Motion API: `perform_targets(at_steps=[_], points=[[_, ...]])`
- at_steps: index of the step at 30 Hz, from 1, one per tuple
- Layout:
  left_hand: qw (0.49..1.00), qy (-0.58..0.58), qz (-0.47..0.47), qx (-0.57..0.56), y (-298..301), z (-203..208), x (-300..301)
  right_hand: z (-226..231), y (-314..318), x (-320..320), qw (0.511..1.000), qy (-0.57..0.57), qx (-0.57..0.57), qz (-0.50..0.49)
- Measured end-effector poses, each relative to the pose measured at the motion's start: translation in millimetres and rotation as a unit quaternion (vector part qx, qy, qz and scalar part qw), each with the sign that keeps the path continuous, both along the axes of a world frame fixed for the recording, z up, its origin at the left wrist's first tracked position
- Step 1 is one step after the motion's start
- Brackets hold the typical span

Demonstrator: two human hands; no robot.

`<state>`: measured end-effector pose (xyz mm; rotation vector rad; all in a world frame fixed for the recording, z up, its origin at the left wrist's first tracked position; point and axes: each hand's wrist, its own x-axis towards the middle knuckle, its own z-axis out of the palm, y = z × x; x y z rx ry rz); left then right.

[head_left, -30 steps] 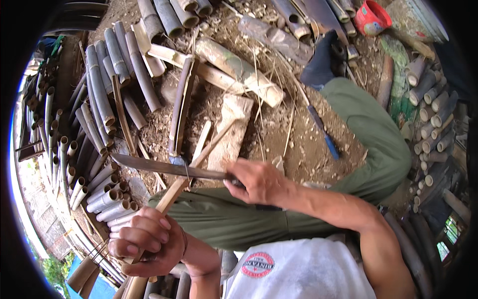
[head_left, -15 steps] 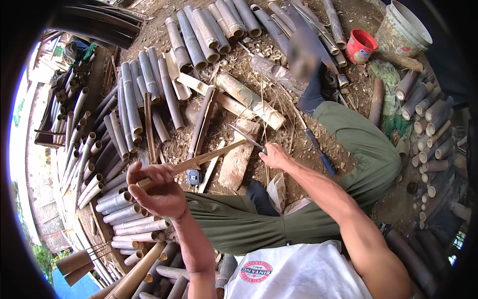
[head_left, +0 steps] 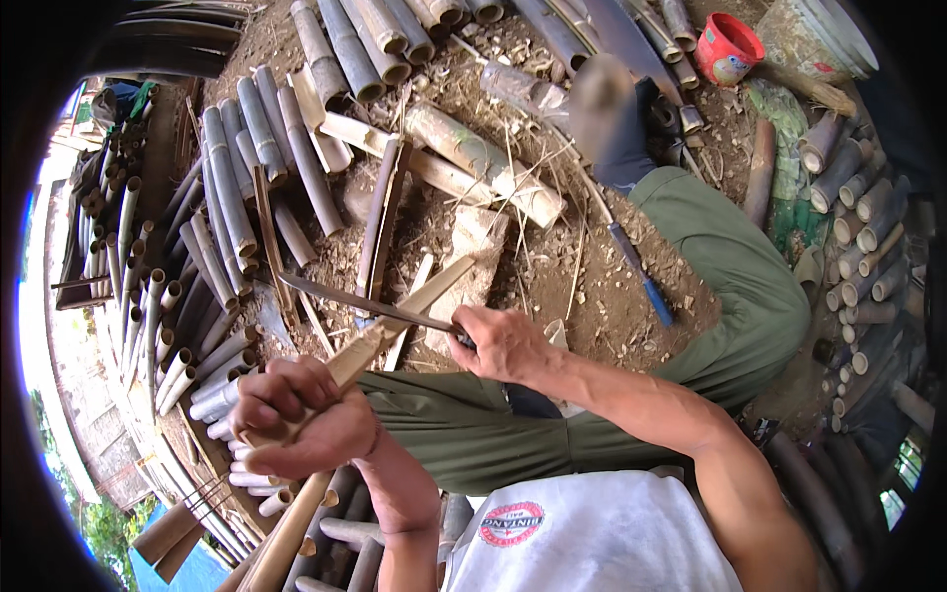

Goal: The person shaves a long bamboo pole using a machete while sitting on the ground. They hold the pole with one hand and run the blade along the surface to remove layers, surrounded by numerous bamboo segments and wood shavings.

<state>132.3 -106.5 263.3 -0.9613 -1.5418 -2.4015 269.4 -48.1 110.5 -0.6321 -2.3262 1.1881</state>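
My left hand [head_left: 306, 414] is closed around the near end of a split bamboo strip [head_left: 357, 357]. The strip slants up and away to the right, its far end over a pale wooden block [head_left: 480, 229] on the ground. In my right hand [head_left: 508, 345] is the handle of a long-bladed knife [head_left: 345, 296], its tip pointing left. The blade lies across the strip, a little beyond my left hand. Shaved notches or rough cuts show on the strip near the blade.
Cut bamboo tubes [head_left: 232, 187] lie in rows at left and far side, with more stacked at right [head_left: 868, 266]. A blue-handled tool [head_left: 641, 276] lies by my right leg. A red pail [head_left: 728, 49] and a white bucket [head_left: 814, 39] stand far right.
My right hand has drawn the knife back left and nearer, from the strip's far end to close by my left hand. My left hand's fingers have closed tighter around the strip.
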Motion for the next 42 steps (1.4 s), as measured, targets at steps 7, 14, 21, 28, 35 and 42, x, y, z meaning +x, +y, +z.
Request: perform_targets(at_steps=[7,14,21,28,35,42], points=[[0.998,-0.066,-0.02,-0.006,-15.3,3.5,-44.0,-43.8,2.8,-29.0,0.994,0.043,0.098,-0.013],[0.997,-0.038,0.059,-0.022,-4.9,5.1,-30.7,-113.9,41.1,30.7,0.931,-0.358,-0.066,-0.006],[0.998,0.055,-0.003,-0.034,-3.6,-14.3,-7.7,9.8,-3.6,2.8,0.997,-0.021,-0.061,0.036],[1.0,-0.021,-0.005,-0.02,-6.6,-15.2,-21.1,-31.7,-6.1,-16.0,0.996,-0.073,0.046,-0.001],[1.0,0.006,-0.004,-0.01,1.3,-20.8,-25.4,-122.0,22.0,26.2,0.966,-0.233,-0.105,-0.037],[1.0,-0.019,0.002,-0.017,-10.7,-14.9,-19.3,-101.8,6.7,-3.7,0.992,-0.014,0.124,-0.019]])
